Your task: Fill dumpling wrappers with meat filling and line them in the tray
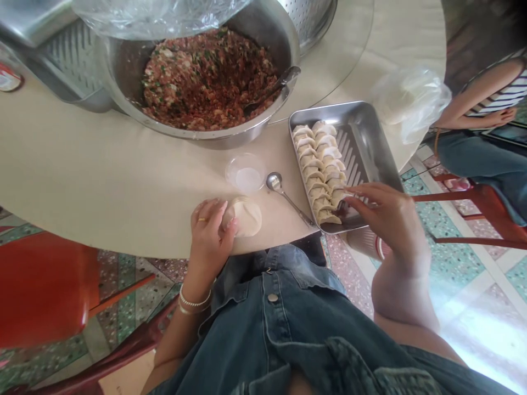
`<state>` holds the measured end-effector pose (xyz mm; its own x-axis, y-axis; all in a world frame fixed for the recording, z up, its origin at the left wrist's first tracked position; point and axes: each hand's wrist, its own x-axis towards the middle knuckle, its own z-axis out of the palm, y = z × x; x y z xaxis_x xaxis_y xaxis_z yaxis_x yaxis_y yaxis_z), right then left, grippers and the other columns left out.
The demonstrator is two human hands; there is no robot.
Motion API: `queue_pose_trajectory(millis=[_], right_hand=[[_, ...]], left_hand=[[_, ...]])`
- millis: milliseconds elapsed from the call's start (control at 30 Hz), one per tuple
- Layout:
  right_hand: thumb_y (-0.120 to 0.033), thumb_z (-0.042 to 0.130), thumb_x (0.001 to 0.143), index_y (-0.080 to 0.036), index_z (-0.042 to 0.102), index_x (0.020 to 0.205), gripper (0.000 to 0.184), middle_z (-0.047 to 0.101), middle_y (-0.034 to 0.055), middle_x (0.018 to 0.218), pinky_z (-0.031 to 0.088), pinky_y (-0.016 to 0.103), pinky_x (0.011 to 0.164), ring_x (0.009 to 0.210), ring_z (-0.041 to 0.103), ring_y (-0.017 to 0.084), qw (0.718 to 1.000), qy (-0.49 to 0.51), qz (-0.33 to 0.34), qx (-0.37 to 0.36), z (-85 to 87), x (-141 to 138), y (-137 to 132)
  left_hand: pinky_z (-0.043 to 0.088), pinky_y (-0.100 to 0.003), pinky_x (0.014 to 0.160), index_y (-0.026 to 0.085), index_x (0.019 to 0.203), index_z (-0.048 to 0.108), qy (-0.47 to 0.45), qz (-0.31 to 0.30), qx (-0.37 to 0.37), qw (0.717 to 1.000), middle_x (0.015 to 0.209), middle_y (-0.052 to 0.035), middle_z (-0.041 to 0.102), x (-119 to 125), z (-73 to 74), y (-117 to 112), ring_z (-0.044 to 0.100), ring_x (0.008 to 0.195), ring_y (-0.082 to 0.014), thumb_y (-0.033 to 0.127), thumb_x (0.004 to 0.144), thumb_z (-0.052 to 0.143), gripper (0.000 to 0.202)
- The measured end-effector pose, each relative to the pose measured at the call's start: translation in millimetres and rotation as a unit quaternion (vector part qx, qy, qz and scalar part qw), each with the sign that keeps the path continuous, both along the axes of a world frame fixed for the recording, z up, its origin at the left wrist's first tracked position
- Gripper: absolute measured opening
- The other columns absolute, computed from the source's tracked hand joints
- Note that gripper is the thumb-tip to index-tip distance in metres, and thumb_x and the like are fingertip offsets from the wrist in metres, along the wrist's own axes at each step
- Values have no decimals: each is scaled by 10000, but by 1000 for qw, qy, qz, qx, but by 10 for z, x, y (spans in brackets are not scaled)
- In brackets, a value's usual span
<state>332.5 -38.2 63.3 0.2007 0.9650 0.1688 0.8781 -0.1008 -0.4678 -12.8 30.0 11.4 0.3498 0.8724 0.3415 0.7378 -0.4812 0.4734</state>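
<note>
My right hand reaches over the metal tray, thumb and fingers closed on a dumpling at the near end of the second row. Two rows of folded dumplings line the tray's left side. At the table's near edge, my left hand has its fingers curled on the left edge of a small stack of round dumpling wrappers. A metal spoon lies between the wrappers and the tray. Just behind the wrappers sits a small clear plastic bowl with something whitish in it.
A large metal bowl of minced filling stands behind, a utensil resting in it and plastic film above. Right of the tray lies a plastic bag. Another person's arm is at far right. A red chair stands left.
</note>
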Motion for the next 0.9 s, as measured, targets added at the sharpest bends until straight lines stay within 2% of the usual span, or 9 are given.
queue_pose_trajectory(millis=[67,133,233,333,433,533,633,800,900], right_hand=[[-233,685,827,-240,727,1027,205,718,32,969,557,345,812,881,682,180,996,-19,0,84,137,-158,-41],[-175,707,800,-229,717,1022,228,702,27,947,561,297,778,843,671,146,989,4,41,144,242,-413,-61],[-167,662,840,-202,687,1051,215,680,35,989,555,248,779,873,647,117,975,69,182,106,223,-919,-12],[-218,568,906,-148,636,1157,269,666,88,1066,561,298,836,961,617,163,957,68,274,66,-12,-1378,144],[-256,523,923,-103,601,1229,351,647,139,1120,554,384,833,981,587,228,971,3,230,59,-277,-1601,327],[-295,518,926,-115,621,1213,354,641,141,1112,525,407,842,976,567,243,977,-28,205,50,-410,-1618,433],[-329,520,929,-166,648,1176,322,652,107,1074,495,389,830,941,563,226,978,-35,201,47,-419,-1588,446],[-377,581,902,-198,661,1114,289,680,61,1041,420,354,796,981,571,219,987,-21,156,22,-386,-1619,414],[-393,605,889,-219,667,1074,262,696,41,1023,364,345,781,985,570,211,990,-25,139,23,-376,-1642,406]], left_hand=[[468,-520,1042,157,1175,632,10,-15,12,1000,1211,-146,635,-10,-39,12,550,1205,-299,291,873,599,332],[472,-517,1040,155,1149,646,9,-20,23,1000,1194,-141,643,-8,-52,12,561,1189,-290,279,876,597,304],[482,-504,1034,139,1143,653,2,-13,25,1000,1168,-142,658,10,-34,0,577,1165,-281,270,872,613,304],[504,-489,1015,151,1139,656,-3,-10,33,999,1150,-122,668,22,-9,-25,585,1152,-273,254,869,626,291],[521,-483,997,173,1122,660,-11,-12,41,999,1131,-100,671,18,1,-63,594,1129,-256,226,871,620,260],[530,-468,984,170,1084,676,-29,-10,38,999,1104,-98,675,12,-3,-107,600,1112,-241,209,872,614,224],[531,-455,980,169,1074,677,-44,-11,21,999,1097,-97,682,11,-12,-135,596,1116,-235,220,879,607,213],[518,-466,995,165,1204,606,-39,-13,9,999,1135,-101,676,12,-21,-128,593,1118,-247,278,869,633,355],[520,-468,990,146,1171,620,-34,-17,13,999,1116,-110,674,10,-33,-113,586,1114,-257,284,865,640,337]])
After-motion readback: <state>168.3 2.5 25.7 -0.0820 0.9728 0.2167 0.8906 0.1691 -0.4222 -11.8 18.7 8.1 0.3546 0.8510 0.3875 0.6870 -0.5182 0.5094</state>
